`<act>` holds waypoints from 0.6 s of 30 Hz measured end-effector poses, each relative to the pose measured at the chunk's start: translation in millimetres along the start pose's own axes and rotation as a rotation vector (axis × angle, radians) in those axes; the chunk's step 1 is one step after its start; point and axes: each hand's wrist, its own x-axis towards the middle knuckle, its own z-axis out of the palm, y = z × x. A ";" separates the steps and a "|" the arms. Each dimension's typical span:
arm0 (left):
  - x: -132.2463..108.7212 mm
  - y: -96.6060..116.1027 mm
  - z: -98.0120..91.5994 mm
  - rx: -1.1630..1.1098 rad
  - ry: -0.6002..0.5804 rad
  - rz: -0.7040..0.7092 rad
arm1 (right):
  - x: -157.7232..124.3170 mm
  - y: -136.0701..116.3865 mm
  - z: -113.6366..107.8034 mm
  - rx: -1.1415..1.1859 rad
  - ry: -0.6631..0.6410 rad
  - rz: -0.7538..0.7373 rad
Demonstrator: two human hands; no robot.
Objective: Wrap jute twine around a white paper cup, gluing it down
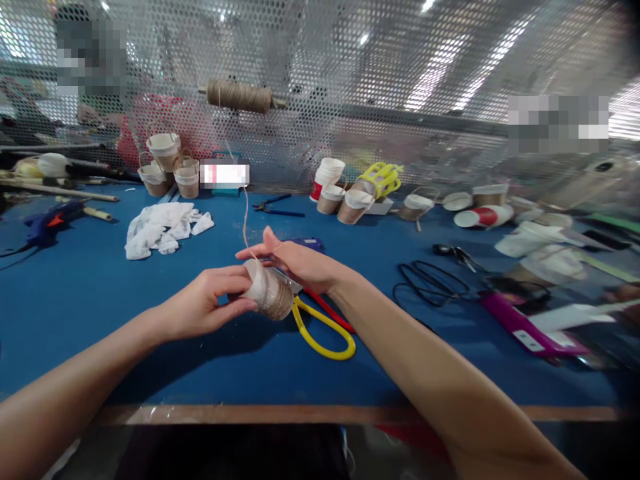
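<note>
My left hand (215, 300) holds a small paper cup (273, 293) tilted on its side, fingers in its mouth and thumb outside. Twine is wound round the cup's lower part. My right hand (295, 260) is behind and above the cup, its thumb raised and fingers partly hidden; whether it grips the twine is unclear. A strand of twine (245, 217) runs up from the cup toward a spool (239, 96) on the mesh. Scissors with red and yellow handles (325, 337) lie just right of the cup, partly under my right wrist.
White crumpled cloth (163, 227) and a blue glue gun (53, 223) lie on the left. Pliers (280, 207) rest at the back. Twine-handled cups (165, 150) stand back left, others (355, 205) back centre. Black cable (430, 283) and a purple tool (530, 327) lie right.
</note>
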 end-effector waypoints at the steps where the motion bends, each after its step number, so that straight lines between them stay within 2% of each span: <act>1: 0.2 0.3 0.0 -0.008 0.000 -0.006 | 1.6 -0.7 1.4 0.085 -0.010 -0.004; 4: 0.2 -0.3 -0.3 -0.111 0.037 -0.085 | -1.0 -4.4 3.0 0.293 0.021 -0.046; 7: 0.3 -1.9 -0.5 -0.331 0.101 -0.238 | -11.7 -8.6 2.5 0.358 0.177 -0.103; 11: 1.4 -2.7 0.6 -0.611 0.153 -0.412 | -24.7 -9.0 1.7 0.300 0.389 -0.198; 18: 2.2 0.6 2.8 -0.711 0.166 -0.482 | -25.2 -0.4 3.8 0.164 0.484 -0.205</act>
